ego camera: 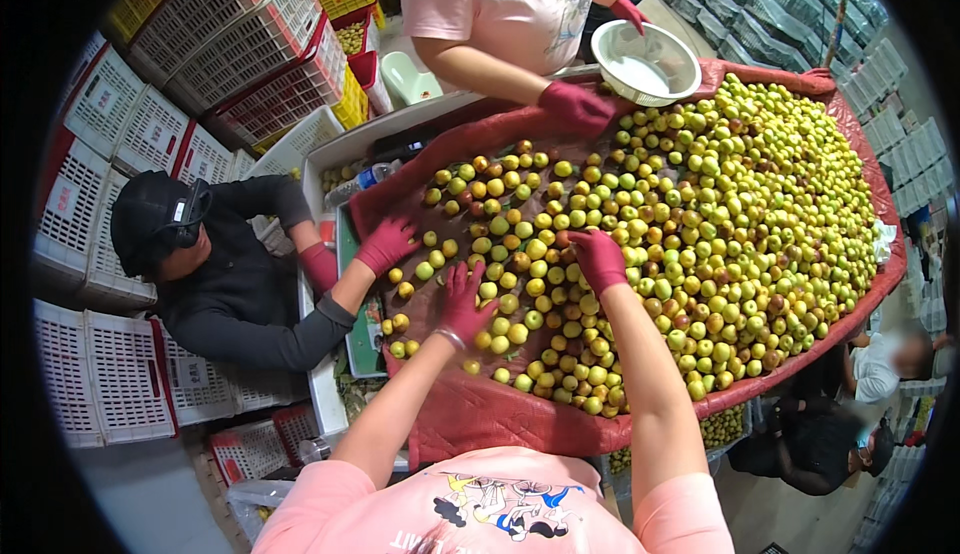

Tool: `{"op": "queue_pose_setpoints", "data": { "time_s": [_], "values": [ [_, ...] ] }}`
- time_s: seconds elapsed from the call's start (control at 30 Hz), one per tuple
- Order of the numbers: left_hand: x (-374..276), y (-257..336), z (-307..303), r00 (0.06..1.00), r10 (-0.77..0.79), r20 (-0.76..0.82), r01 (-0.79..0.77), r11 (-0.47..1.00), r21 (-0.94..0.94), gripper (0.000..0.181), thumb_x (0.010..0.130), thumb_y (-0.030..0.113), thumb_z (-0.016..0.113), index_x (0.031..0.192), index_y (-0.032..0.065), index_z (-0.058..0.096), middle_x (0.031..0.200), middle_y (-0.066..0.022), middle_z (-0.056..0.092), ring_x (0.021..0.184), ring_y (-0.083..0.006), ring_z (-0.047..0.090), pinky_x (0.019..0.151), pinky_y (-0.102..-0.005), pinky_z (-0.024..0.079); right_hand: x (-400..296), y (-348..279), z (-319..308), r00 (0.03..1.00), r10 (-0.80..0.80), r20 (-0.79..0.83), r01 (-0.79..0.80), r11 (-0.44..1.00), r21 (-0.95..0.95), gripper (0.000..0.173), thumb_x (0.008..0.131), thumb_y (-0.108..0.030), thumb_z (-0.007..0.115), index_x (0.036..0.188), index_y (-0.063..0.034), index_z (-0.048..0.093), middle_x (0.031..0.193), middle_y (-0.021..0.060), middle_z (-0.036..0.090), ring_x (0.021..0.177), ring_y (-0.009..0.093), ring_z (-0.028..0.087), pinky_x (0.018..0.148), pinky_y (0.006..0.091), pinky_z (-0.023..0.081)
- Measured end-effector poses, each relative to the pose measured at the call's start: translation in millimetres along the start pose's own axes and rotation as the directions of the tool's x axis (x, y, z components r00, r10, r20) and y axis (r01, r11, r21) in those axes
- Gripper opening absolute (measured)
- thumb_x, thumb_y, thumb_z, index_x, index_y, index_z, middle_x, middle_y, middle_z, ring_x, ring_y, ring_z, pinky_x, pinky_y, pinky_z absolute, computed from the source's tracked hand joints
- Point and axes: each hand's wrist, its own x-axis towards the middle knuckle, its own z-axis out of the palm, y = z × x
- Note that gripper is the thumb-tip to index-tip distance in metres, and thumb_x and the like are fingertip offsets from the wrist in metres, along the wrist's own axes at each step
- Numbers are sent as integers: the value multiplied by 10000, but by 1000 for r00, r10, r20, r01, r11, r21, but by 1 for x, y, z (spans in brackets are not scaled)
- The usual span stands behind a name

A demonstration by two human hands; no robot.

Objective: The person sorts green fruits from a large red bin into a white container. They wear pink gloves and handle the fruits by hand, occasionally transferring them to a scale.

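Note:
A large heap of small round yellow-green and reddish-brown fruits (750, 231), which look like jujubes, lies on a red tarp (517, 419). Both of my hands wear dark red gloves. My left hand (465, 305) is over the thinly spread fruits on the near left, fingers apart, palm down, with fruits beside its fingertips. My right hand (598, 260) reaches to the heap's left edge. Its fingertips are at a reddish-brown fruit (564, 239); whether they grip it is unclear.
At the left, a co-worker's gloved hand (388, 245) is by loose fruits. Across the tarp, another person's gloved hand (576, 108) hovers, the other holding a white plastic basin (649, 66). A green tray (365, 336) and plastic bottle (364, 181) are left; stacked crates (127, 374) stand behind.

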Motion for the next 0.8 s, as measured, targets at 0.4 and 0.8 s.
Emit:
{"op": "queue_pose_setpoints", "data": {
  "time_s": [0.4, 0.8],
  "values": [
    [-52, -13, -23, 978, -150, 146, 163, 983, -83, 892, 753, 322, 815, 1520, 169, 385, 1528, -274, 364, 1389, -436, 402, 1137, -469, 380, 48, -7, 37, 923, 216, 318, -81, 919, -387, 386, 847, -301, 643, 1218, -194, 622, 1104, 144, 712, 1052, 346, 688, 827, 483, 556],
    [-38, 74, 15, 884, 212, 416, -359, 879, 315, 304, 870, 189, 610, 1163, 110, 629, 987, -65, 640, 920, -258, 639, 725, -420, 543, -98, 2, -11, 957, -233, -170, 180, 944, -276, 519, 837, -300, 713, 1317, -142, 596, 1394, 174, 532, 1390, 422, 386, 1170, 555, 271]
  ]
}}
